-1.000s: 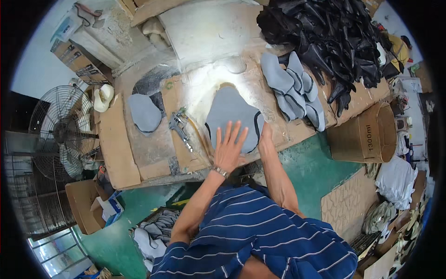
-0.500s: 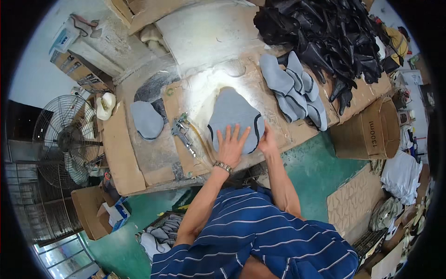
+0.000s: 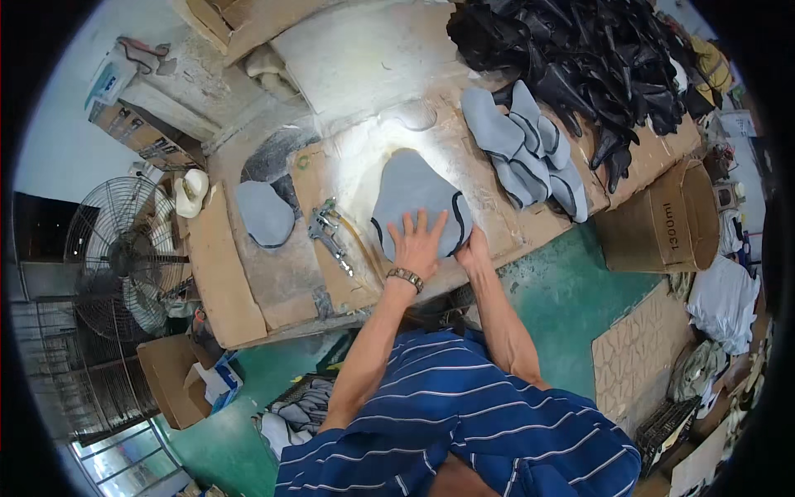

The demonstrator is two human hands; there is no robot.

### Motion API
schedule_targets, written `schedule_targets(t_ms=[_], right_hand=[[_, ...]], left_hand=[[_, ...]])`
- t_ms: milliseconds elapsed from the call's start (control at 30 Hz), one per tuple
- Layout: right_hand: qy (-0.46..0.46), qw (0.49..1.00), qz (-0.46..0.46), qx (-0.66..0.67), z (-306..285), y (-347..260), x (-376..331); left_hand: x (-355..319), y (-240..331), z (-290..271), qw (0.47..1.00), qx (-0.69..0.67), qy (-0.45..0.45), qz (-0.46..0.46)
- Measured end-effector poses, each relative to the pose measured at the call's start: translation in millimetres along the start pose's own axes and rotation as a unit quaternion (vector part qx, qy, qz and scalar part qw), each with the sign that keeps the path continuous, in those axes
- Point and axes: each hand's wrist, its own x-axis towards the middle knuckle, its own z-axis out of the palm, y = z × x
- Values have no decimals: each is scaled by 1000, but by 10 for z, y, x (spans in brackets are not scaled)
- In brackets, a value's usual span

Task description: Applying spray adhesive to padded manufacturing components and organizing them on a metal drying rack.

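A large grey fabric piece with black edging (image 3: 410,186) lies on the brightly lit, whitish part of the bench. My left hand (image 3: 416,244), with a metal watch at the wrist, rests palm-down on its near half, fingers spread. At the piece's near right edge, my right hand (image 3: 474,250) grips the border; some of its fingers are hidden. Left of my hands lies a metal spray gun (image 3: 330,236) with a yellowish hose. A smaller grey piece (image 3: 264,214) sits farther left. Several similar grey pieces (image 3: 522,149) overlap in a pile to the right.
Black, limp pieces (image 3: 571,66) are heaped at the far right of the cardboard-covered bench (image 3: 219,269). Beside it stand a round brown carton (image 3: 654,224) on the right and a wire-caged fan (image 3: 124,257) on the left. A crate of grey pieces (image 3: 302,406) is below the bench.
Both hands have shifted slightly away from me, and the near edge of the large grey piece sits a little farther forward. The whole view has also drifted slightly.
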Motion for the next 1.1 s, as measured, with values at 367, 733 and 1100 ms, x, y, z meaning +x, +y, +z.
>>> schedule_targets(t_ms=[367,733,1100], right_hand=[[-175,984,-6,17,142,234,-529],[-205,972,64,96,81,836,-730],[-154,972,105,-141,370,964,-777]], left_hand=[[362,-186,-212,994,-51,-93,18],[539,-390,-77,994,-52,-84,54],[528,-764,-122,980,-173,-42,88]])
